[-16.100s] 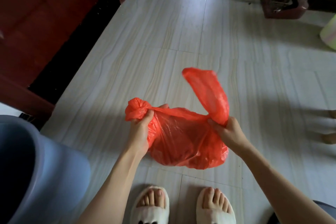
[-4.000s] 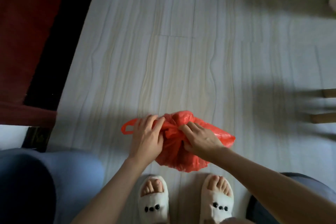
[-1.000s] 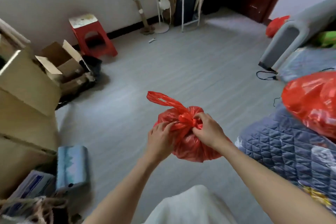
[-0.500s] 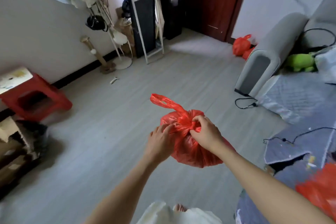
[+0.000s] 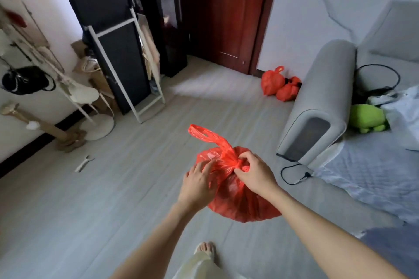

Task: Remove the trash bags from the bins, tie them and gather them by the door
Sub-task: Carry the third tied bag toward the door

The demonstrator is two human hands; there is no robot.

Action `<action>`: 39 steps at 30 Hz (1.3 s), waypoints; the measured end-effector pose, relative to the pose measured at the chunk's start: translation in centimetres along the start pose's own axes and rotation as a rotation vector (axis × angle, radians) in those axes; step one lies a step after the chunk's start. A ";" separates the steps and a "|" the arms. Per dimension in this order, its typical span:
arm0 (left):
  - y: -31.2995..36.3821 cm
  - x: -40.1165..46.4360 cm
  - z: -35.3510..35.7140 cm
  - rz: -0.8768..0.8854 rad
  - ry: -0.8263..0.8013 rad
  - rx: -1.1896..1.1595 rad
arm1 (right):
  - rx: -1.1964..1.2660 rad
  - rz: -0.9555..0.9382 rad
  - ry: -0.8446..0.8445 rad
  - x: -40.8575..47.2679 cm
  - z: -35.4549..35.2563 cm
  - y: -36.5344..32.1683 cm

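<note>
1. Held up off the floor (image 5: 95, 206) in front of the body: a full red trash bag (image 5: 238, 197), knotted at the top, one loose handle loop (image 5: 204, 135) sticking up and away to the left of the knot.
2. Right hand (image 5: 255, 174): fingers (image 5: 246, 158) curled over and pinching the knot, thumb tucked under it, forearm running in from the lower right.
3. Left hand (image 5: 198, 184): fingers (image 5: 205, 165) fairly straight, laid against the bag's upper left side just beside the knot, touching the plastic; no clear grasp visible.
4. Beyond the fingers, far across the floor: two more tied red bags (image 5: 280, 85) lying together, touching, at the foot of the wall just right of the dark red door (image 5: 223, 13) and against the end of the grey sofa (image 5: 322, 102).
5. To the right of the right-hand fingers: sofa armrest, a black cable (image 5: 294, 174) on the floor near its base, a green plush toy (image 5: 366, 118) on the seat.
6. To the left, well apart from the fingers: a black cabinet (image 5: 106, 18) with a white frame (image 5: 136, 70) leaning on it, a coat stand (image 5: 74, 95) with hanging items.
7. Below the bag: a bare foot (image 5: 205, 248) on the floor.
</note>
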State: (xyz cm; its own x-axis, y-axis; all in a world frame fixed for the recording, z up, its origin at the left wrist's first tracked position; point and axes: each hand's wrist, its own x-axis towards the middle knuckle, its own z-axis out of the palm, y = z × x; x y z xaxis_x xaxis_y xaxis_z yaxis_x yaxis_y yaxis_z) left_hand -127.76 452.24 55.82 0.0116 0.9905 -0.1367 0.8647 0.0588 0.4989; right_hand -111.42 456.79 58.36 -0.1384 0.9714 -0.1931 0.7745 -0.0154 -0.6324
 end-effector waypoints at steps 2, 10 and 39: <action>0.8 6.1 -1.6 0.057 -0.013 0.009 | 0.018 0.037 0.042 5.0 -2.0 -0.6; 5.8 34.5 -3.8 0.250 -0.112 0.044 | 0.118 0.200 0.242 29.1 -9.8 2.5; 26.4 117.9 8.9 0.491 -0.617 0.235 | 0.222 0.714 0.406 101.5 -33.3 26.4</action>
State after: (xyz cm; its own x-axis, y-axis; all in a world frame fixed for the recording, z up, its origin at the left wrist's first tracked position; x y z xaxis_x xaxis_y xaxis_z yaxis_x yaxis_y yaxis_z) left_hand -99.07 569.46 45.25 0.6309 0.6463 -0.4293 0.7709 -0.4592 0.4414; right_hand -84.49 562.89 47.05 0.6028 0.7197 -0.3444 0.4466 -0.6620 -0.6019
